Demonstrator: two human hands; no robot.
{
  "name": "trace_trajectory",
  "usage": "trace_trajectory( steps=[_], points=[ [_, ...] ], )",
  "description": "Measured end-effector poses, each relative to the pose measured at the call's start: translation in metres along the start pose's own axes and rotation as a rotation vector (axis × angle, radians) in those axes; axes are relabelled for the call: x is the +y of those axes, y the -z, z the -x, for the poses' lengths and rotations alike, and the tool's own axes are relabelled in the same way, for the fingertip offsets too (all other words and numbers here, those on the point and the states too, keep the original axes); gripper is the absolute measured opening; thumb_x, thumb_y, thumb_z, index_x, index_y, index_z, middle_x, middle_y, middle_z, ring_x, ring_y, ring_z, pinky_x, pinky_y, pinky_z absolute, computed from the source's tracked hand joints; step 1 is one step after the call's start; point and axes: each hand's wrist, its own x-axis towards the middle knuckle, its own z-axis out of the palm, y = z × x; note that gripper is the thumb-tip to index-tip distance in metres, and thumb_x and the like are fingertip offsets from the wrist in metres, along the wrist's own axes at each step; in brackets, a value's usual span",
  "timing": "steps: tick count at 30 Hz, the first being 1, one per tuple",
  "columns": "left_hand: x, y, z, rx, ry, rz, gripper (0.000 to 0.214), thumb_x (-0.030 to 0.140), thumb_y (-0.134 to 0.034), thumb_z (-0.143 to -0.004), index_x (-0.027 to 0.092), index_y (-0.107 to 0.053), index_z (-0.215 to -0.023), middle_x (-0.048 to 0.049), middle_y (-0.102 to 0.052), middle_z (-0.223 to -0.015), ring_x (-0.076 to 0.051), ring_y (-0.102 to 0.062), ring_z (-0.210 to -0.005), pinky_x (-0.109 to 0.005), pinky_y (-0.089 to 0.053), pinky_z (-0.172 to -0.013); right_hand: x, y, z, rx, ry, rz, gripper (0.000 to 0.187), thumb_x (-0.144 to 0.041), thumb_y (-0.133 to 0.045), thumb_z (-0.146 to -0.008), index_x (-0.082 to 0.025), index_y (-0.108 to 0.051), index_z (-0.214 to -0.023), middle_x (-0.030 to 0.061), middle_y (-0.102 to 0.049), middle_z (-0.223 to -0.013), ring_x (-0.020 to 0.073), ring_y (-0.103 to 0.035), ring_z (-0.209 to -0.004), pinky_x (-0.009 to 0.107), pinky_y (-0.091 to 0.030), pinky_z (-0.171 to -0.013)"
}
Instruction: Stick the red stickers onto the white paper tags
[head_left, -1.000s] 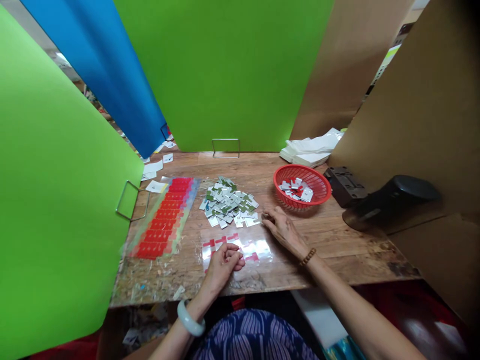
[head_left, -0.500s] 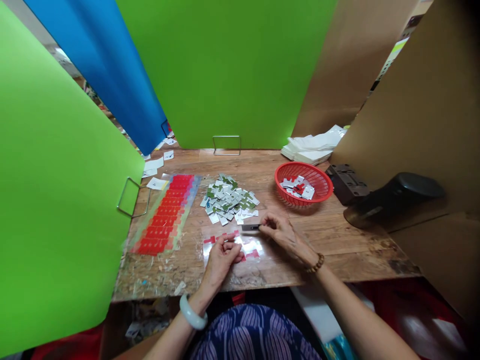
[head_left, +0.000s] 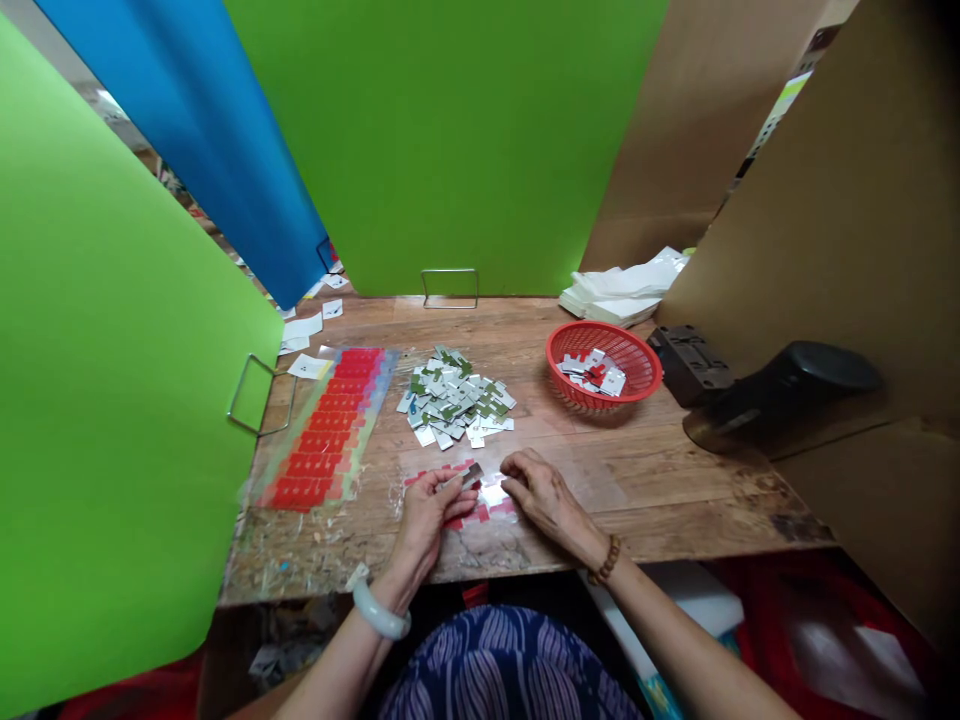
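My left hand (head_left: 421,518) pinches a small flat metal piece (head_left: 472,474) between thumb and fingers, above a clear sheet with red cut-out shapes (head_left: 484,513). To its right, my right hand (head_left: 547,505) has its fingers curled and drawn together at the sheet's glossy part; whatever is between the fingertips is too small to make out. Just beyond both hands lies a pile of flat metal pieces (head_left: 454,395), some showing grey faces and some green. A red plastic basket (head_left: 651,378) at the right holds several white and red pieces.
Layered sheets of red shapes (head_left: 319,445) lie at the left. A dark metal block (head_left: 690,362) and a black cylindrical object (head_left: 787,395) stand at the right. White papers (head_left: 622,290) are stacked behind the basket. Green panels (head_left: 450,150) with wire stands (head_left: 450,305) border the table.
The metal piece has gone from my right hand into my left hand. My right hand has moved down and slightly left, to the clear sheet. The view has shifted slightly.
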Motion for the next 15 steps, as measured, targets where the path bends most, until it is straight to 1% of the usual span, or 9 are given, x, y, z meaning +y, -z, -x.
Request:
trace_trajectory(
  steps=[4, 10, 12, 15],
  points=[
    [-0.003, 0.000, -0.004, 0.021, -0.006, 0.025, 0.013, 0.009, -0.063, -0.073, 0.008, -0.056, -0.085, -0.0098, -0.069, -0.073, -0.014, -0.067, -0.060, -0.022, -0.055, -0.062, 0.000, -0.007, -0.001, -0.009, 0.000, 0.124, 0.009, -0.010, -0.049, -0.078, -0.018, -0.053, -0.081, 0.0017, -0.051, -0.080, 0.0133, -0.048, -0.072, 0.025, -0.036, -0.068],
    [-0.008, 0.001, -0.005, 0.017, -0.027, 0.033, 0.017, 0.006, -0.060, -0.075, 0.009, -0.054, -0.091, -0.0117, -0.069, -0.081, -0.016, -0.069, -0.066, -0.023, -0.055, -0.064, -0.003, -0.007, -0.006, -0.041, -0.030, 0.164, 0.012, -0.007, -0.049, -0.076, -0.018, -0.049, -0.071, -0.0002, -0.049, -0.072, 0.0130, -0.047, -0.068, 0.024, -0.035, -0.064],
    [-0.009, 0.002, -0.005, 0.019, -0.023, 0.039, 0.018, 0.006, -0.061, -0.075, 0.009, -0.054, -0.091, -0.0121, -0.069, -0.081, -0.016, -0.069, -0.066, -0.023, -0.055, -0.064, -0.004, -0.008, -0.003, -0.006, -0.017, 0.152, 0.011, -0.007, -0.048, -0.077, -0.018, -0.050, -0.074, 0.0009, -0.049, -0.076, 0.0137, -0.047, -0.070, 0.024, -0.035, -0.065],
    [-0.009, 0.003, -0.005, 0.023, -0.019, 0.050, 0.018, 0.007, -0.062, -0.074, 0.009, -0.053, -0.091, -0.0123, -0.069, -0.080, -0.017, -0.069, -0.067, -0.024, -0.055, -0.065, -0.006, -0.013, 0.004, 0.073, 0.015, 0.115, 0.011, -0.010, -0.045, -0.082, -0.018, -0.052, -0.086, 0.0039, -0.050, -0.085, 0.0148, -0.048, -0.075, 0.025, -0.037, -0.066]
  ],
)
